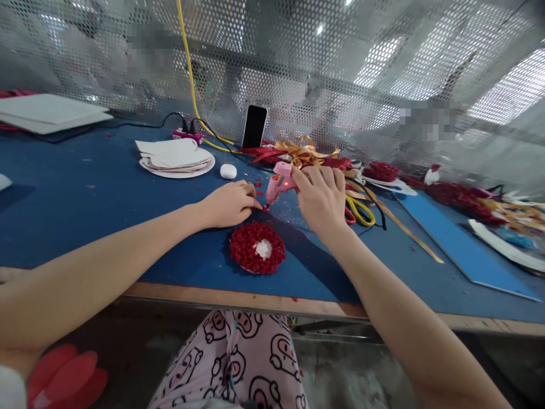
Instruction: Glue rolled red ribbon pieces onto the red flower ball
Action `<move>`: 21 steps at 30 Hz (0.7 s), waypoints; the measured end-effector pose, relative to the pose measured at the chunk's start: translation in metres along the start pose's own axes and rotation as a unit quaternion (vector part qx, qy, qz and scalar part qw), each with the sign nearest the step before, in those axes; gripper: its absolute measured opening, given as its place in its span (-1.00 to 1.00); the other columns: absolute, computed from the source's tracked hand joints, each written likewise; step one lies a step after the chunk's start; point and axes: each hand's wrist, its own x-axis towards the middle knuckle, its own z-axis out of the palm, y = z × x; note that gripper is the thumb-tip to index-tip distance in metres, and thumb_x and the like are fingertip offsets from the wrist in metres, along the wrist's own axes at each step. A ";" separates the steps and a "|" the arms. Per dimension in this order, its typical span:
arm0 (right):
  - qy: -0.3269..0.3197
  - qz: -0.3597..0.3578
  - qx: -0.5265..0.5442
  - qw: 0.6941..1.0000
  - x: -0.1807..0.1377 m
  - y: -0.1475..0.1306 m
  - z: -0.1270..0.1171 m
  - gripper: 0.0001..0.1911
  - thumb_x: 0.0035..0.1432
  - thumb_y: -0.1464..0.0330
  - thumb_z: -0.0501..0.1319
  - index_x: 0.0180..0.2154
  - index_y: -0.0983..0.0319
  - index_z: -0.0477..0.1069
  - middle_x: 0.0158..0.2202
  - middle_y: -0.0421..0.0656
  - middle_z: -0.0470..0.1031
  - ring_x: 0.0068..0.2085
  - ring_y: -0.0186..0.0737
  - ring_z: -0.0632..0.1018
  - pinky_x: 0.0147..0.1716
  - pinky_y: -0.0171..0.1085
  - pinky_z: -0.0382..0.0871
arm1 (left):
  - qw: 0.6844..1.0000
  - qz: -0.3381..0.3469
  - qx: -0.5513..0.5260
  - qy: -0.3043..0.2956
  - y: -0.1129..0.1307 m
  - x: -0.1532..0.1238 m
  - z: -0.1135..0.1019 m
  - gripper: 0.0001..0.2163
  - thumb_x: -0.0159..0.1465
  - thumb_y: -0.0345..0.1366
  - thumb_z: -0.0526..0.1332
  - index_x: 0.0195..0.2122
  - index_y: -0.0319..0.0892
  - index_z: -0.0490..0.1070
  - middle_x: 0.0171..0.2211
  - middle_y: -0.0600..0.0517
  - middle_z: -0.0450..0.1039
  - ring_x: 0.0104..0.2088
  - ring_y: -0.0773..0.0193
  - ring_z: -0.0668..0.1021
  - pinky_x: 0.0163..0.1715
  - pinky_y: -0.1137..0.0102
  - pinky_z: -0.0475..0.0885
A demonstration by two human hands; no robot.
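My right hand (pixel 321 196) grips a pink hot glue gun (pixel 279 183), its nozzle pointing down and a small red light glowing on its side. Under the nozzle is a small red scrap (pixel 265 208), at the fingertips of my left hand (pixel 230 204). The left fingers are curled together on the scrap, low over the blue table. Just in front of both hands lies a round, ruffled dark-red rosette (pixel 242 247) with a bare white centre.
White card discs (pixel 176 165), a white earbud case (pixel 229 171) and an upright phone (pixel 254 126) stand behind. Red and gold ribbons (pixel 304 152) pile at the back. Yellow-handled scissors (pixel 361 211) and a black cord lie by my right wrist. A blue board (pixel 464 244) lies right.
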 end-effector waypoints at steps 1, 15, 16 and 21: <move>0.001 -0.006 -0.004 1.000 0.000 -0.001 -0.001 -0.51 0.36 0.41 -0.04 0.25 0.04 0.29 0.06 -0.01 0.46 0.09 0.08 0.35 0.19 0.08 0.07 | 1.000 -0.001 -0.001 0.000 0.000 0.000 0.000 -0.66 0.30 -0.44 0.09 -0.04 -0.13 0.62 -0.13 -0.10 0.50 -0.10 0.14 0.48 0.01 0.25 0.37; 0.020 0.136 0.023 0.990 -0.008 0.048 0.036 -0.55 0.18 0.30 0.17 0.10 0.23 0.36 0.08 0.10 0.48 0.07 0.19 0.44 0.08 0.14 0.22 | 1.000 0.019 0.017 0.005 0.001 -0.004 0.000 -0.66 0.32 -0.42 0.09 0.00 -0.10 0.60 -0.15 -0.07 0.50 -0.15 0.16 0.48 -0.10 0.27 0.39; -0.002 0.152 0.039 0.988 -0.008 0.052 0.041 -0.55 0.16 0.29 0.18 0.10 0.22 0.36 0.09 0.09 0.49 0.08 0.19 0.45 0.09 0.16 0.21 | 1.000 0.020 0.018 0.003 0.001 -0.004 0.000 -0.65 0.32 -0.42 0.09 0.01 -0.10 0.59 -0.15 -0.08 0.50 -0.15 0.16 0.48 -0.09 0.26 0.39; -0.107 0.219 0.074 0.967 -0.011 0.064 0.056 -0.51 0.10 0.18 0.27 0.05 0.22 0.44 0.02 0.08 0.53 0.06 0.18 0.48 0.04 0.14 0.26 | 1.000 0.019 0.007 -0.008 0.000 -0.004 0.000 -0.64 0.32 -0.43 0.07 0.03 -0.13 0.58 -0.12 -0.10 0.50 -0.12 0.15 0.47 -0.05 0.24 0.39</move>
